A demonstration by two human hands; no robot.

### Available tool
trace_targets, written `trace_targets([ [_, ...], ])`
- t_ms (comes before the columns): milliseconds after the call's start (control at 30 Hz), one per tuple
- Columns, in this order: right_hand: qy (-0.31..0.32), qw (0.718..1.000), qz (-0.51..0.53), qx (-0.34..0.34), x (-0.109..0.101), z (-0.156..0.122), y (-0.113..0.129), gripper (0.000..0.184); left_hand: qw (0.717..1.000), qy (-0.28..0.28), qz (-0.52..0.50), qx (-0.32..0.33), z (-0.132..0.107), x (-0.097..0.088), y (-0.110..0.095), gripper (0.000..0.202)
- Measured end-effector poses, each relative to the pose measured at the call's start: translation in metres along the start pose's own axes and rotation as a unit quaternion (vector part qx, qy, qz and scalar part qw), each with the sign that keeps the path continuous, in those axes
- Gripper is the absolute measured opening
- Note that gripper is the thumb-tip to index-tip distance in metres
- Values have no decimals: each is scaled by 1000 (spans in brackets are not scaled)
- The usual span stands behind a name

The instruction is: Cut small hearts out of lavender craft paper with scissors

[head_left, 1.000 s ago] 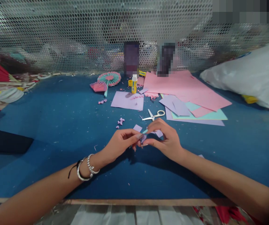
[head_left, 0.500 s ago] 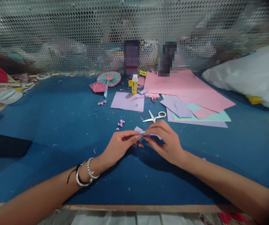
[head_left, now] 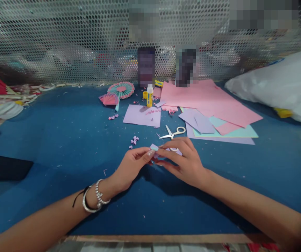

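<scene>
My left hand (head_left: 131, 166) and my right hand (head_left: 183, 161) meet over the blue table (head_left: 61, 140), both pinching a small lilac paper piece (head_left: 156, 148) between their fingertips. The paper is mostly hidden by the fingers. White-handled scissors (head_left: 172, 133) lie just beyond my right hand. Several tiny lilac folded hearts (head_left: 134, 140) sit a little beyond my left hand. Bracelets ring my left wrist.
A lilac sheet (head_left: 142, 115), a glue stick (head_left: 149, 95) and a pleated paper rosette (head_left: 121, 90) lie farther back. Pink, teal and lilac sheets (head_left: 213, 105) are stacked at the right. A white plastic bag (head_left: 278, 84) fills the far right; a mesh screen (head_left: 61, 38) backs the table.
Both hands have sunk closer to the table, and the lilac piece that stood up between the fingers now lies flatter, pinched low. The view shifted slightly.
</scene>
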State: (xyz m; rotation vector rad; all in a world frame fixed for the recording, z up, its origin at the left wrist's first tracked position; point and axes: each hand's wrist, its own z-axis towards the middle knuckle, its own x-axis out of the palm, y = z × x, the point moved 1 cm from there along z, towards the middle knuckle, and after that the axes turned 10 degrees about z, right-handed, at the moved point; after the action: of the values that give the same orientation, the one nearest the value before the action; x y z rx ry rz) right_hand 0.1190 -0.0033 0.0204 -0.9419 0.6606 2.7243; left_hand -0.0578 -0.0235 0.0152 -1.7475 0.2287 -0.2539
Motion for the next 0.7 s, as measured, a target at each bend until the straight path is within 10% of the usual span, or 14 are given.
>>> trace_targets([
  [700,0,994,106,-16,-2,1,5,19,986,88,141,23,-5,3,-12,29],
])
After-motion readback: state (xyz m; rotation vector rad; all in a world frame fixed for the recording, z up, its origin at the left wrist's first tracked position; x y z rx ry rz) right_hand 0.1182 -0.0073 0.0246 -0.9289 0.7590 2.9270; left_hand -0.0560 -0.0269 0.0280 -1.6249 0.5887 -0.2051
